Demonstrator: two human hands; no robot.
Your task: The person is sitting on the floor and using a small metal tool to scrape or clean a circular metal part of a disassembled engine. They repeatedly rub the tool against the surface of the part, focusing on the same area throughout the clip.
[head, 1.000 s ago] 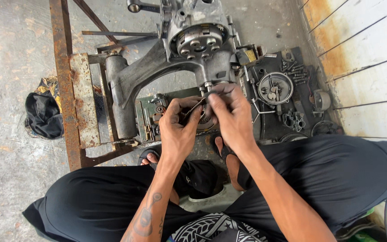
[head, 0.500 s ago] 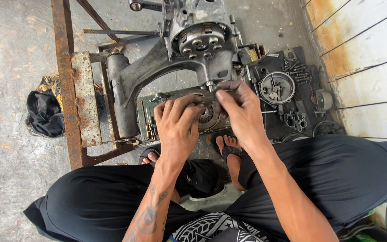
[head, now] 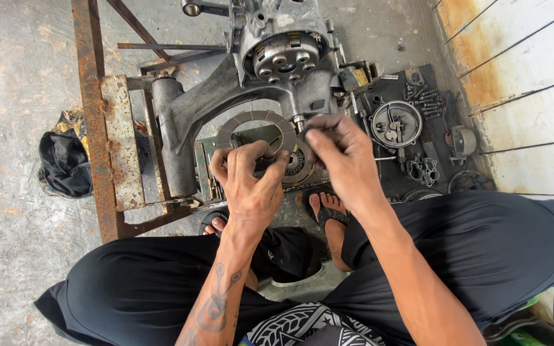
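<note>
Two hands work over the engine case, seen from the head camera looking down past crossed legs in black trousers.

Left hand (head: 248,182): fingers curled, pinching the lower edge of a flat grey ring-shaped disc (head: 256,125). The disc stands tilted up from the fingers, its open centre facing the camera, its upper arc reaching toward the engine case (head: 283,70). It lies directly ahead of the left hand, away from the body; the ring has no long axis, and its flat face looks up and toward the person.

Right hand (head: 341,154): fingers bent and drawn together over the round stack of parts (head: 297,163) just right of the disc. Whether it grips something small there I cannot tell; the fingertips hide it. The right hand lies beside the disc's right edge, near but not clearly touching it. The left hand is the one on the disc.

Surroundings: the engine case lies on a rusty steel frame (head: 94,128) on the concrete floor (head: 20,64). A dark tray (head: 437,138) of loose parts lies to the right, with a round housing (head: 395,123) in it. A black cloth (head: 65,161) lies at left. A sandalled foot (head: 328,218) shows below the hands.
</note>
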